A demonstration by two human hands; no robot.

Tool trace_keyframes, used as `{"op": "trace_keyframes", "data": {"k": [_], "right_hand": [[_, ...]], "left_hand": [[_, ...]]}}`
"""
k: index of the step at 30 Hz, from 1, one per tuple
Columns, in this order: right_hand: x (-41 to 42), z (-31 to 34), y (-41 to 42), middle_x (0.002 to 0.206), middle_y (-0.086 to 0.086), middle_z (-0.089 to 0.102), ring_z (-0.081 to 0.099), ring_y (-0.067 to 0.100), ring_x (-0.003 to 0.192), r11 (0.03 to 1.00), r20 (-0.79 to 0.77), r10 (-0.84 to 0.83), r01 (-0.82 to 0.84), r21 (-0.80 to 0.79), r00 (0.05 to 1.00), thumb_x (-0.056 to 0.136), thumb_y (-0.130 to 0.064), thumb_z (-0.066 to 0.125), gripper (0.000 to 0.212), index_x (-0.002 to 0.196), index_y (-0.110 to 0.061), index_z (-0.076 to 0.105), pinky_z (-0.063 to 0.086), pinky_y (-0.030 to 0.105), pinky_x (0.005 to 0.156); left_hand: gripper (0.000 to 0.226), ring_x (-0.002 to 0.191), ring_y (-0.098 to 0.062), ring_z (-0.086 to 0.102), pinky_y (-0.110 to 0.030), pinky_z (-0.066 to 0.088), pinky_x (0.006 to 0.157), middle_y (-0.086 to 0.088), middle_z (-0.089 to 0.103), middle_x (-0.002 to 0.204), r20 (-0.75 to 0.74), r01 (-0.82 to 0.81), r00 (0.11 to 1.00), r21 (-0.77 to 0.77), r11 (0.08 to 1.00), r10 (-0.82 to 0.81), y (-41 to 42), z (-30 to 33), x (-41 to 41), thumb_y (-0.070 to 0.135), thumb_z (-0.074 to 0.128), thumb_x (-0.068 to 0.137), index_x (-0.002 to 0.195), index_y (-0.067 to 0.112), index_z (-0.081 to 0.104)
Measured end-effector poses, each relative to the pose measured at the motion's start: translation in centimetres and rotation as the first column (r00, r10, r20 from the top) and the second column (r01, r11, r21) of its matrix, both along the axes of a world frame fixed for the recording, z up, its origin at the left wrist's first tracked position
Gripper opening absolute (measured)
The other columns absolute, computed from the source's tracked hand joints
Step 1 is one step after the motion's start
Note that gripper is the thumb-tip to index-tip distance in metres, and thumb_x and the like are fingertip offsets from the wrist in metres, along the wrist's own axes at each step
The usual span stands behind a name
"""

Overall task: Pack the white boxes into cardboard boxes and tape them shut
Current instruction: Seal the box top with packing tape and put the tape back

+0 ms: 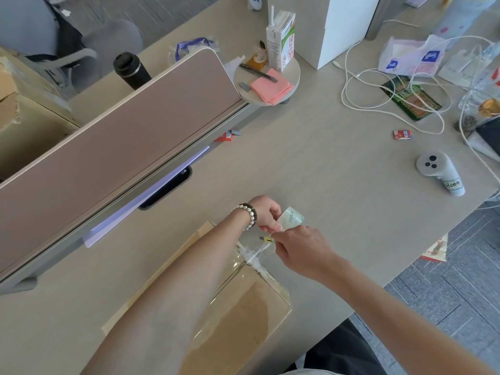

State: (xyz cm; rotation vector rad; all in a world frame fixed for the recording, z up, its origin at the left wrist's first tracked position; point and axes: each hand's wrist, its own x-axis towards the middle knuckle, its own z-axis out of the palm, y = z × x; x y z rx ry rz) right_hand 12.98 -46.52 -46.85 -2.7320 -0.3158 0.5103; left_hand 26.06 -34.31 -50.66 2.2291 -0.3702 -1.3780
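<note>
Both hands' fingers pinch a tape roll [290, 217] and small cutter [267, 239] just beyond the cardboard box [243, 301].

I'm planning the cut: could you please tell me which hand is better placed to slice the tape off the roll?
Probably the right hand: its grip holds the small cutter beside the tape, while the left hand holds the roll.

Left hand [266, 213] grips tape roll [290, 218] — right hand [300, 249] holds cutter [267, 239] over cardboard box [243, 307].
</note>
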Motion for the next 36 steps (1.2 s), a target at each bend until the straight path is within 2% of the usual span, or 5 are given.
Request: {"op": "trace_keyframes", "data": {"k": [6,11,17,26,36], "right_hand": [[0.5,-0.1,1.4,0.093,0.005,0.067,0.064,0.029,0.082,1.000,-0.034,0.019,-0.019,-0.016,0.999,0.101,-0.027,0.033,0.033,0.111,-0.017,0.063,0.036,0.032,0.062],[-0.2,0.5,0.3,0.088,0.003,0.065,0.051,0.025,0.070,1.000,-0.057,0.007,-0.008,-0.012,0.998,0.102,-0.027,0.033,0.029,0.103,-0.019,0.061,0.036,0.032,0.060],[-1.4,0.3,-0.1,0.089,0.002,0.066,0.062,0.027,0.079,1.000,-0.103,0.014,-0.014,-0.002,0.995,0.102,-0.028,0.032,0.033,0.109,-0.021,0.063,0.043,0.033,0.063],[-2.2,-0.4,-1.5,0.092,0.004,0.067,0.063,0.029,0.085,1.000,-0.187,-0.004,0.007,0.013,0.982,0.100,-0.027,0.034,0.033,0.114,-0.027,0.064,0.039,0.031,0.063],[-1.5,-5.3,-7.6,0.098,0.000,0.061,0.060,0.025,0.097,0.946,-0.399,-0.308,0.321,-0.033,0.864,0.095,-0.034,0.056,0.010,0.102,-0.029,0.061,0.045,0.033,0.075]], "left_hand": [[0.017,0.060,-0.016,0.065,-0.032,0.062,0.074,0.001,0.067,0.071,-0.003,-0.021,1.000,-0.013,1.000,0.021,0.3,-0.3,-0.1,0.006,0.081,0.081,0.079,0.015,0.067],[0.020,0.052,-0.007,0.064,-0.023,0.058,0.061,0.001,0.068,0.069,0.014,-0.041,0.999,-0.043,0.998,0.041,0.6,-0.4,-0.3,0.006,0.081,0.080,0.075,0.016,0.065],[0.017,0.058,-0.009,0.067,-0.017,0.052,0.052,-0.002,0.070,0.072,-0.008,-0.054,0.999,-0.033,0.998,0.054,0.5,-0.3,-0.6,0.004,0.082,0.078,0.081,0.012,0.066],[0.016,0.059,-0.015,0.070,-0.026,0.060,0.061,-0.006,0.070,0.070,-0.070,-0.133,0.989,-0.057,0.989,0.129,0.9,-0.3,-0.9,-0.003,0.077,0.082,0.084,0.006,0.064],[0.017,0.063,-0.022,0.068,-0.032,0.062,0.066,-0.011,0.073,0.076,-0.059,-0.111,0.992,-0.031,0.993,0.109,0.5,0.0,-0.8,-0.001,0.079,0.080,0.092,-0.001,0.067]]}}
